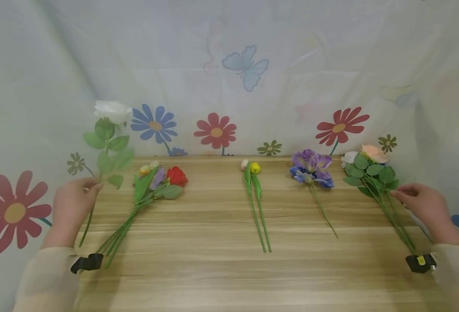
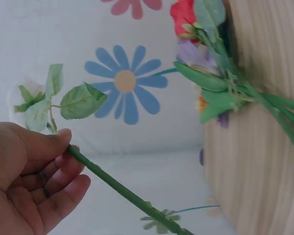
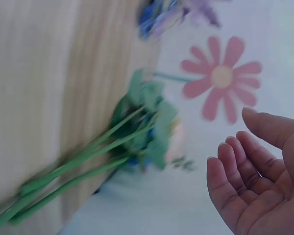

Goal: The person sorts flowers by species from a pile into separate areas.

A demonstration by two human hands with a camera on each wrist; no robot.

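Nearest to you, your pale sleeves come in from both lower corners, with a black device at the left wrist and another black device at the right. Your left grip pinches the green stem of a white rose between thumb and fingers. You hold the rose bloom up, its leaves above your fingers and the rest of the stem slanting down below; some of the leaves are blurred. Your right grip holds nothing: its fingers bend loosely, the thumb well apart from them, just beside the right bunch.

On the wooden surface, stems point towards you and blooms away. The left bunch, with red, purple and yellow flowers, lies just beside your left grip. Near the middle are a pale tulip and a yellow tulip, side by side. Further right lies a purple and blue flower, and then that right bunch, with peach and white blooms among green leaves.

Behind the surface's far edge hangs a pale backdrop, printed with red, blue and olive flowers and, higher up, a light blue butterfly.
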